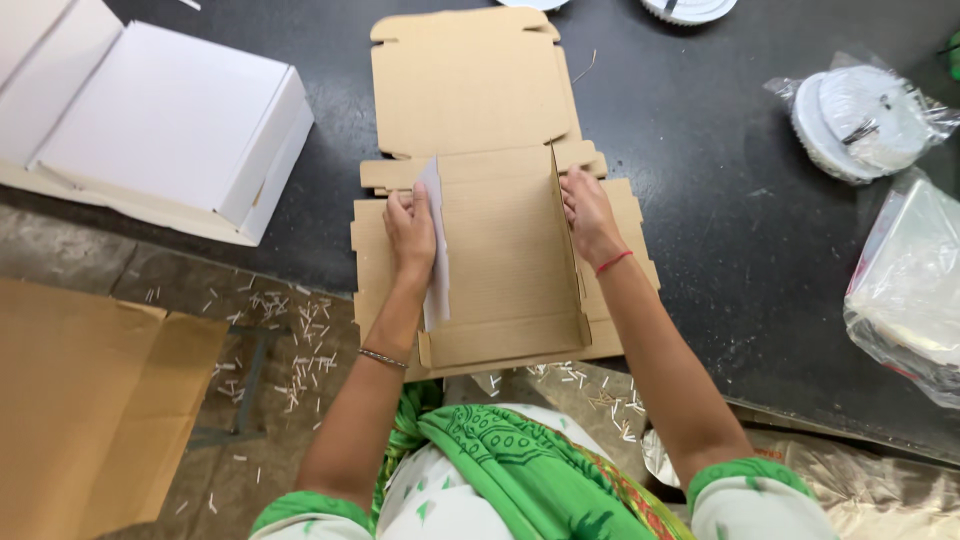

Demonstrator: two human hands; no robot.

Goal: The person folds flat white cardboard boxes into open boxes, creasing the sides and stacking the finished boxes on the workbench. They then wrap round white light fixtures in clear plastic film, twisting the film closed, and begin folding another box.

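Observation:
A flat brown cardboard box blank [500, 200] lies on the dark table [720, 200] in front of me, partly folded into a shallow tray. My left hand [410, 228] holds the left side wall upright, its white outer face showing. The right side wall stands under the fingers of my right hand [588, 212], which presses near its far end. The front wall is folded up near the table edge. The lid panel lies flat beyond the hands.
A folded white box [170, 125] sits at the left on the table. Plastic bags with white round parts [865, 120] and a clear bag [915, 280] lie at the right. Cardboard sheet [90, 400] and small scraps are on the floor.

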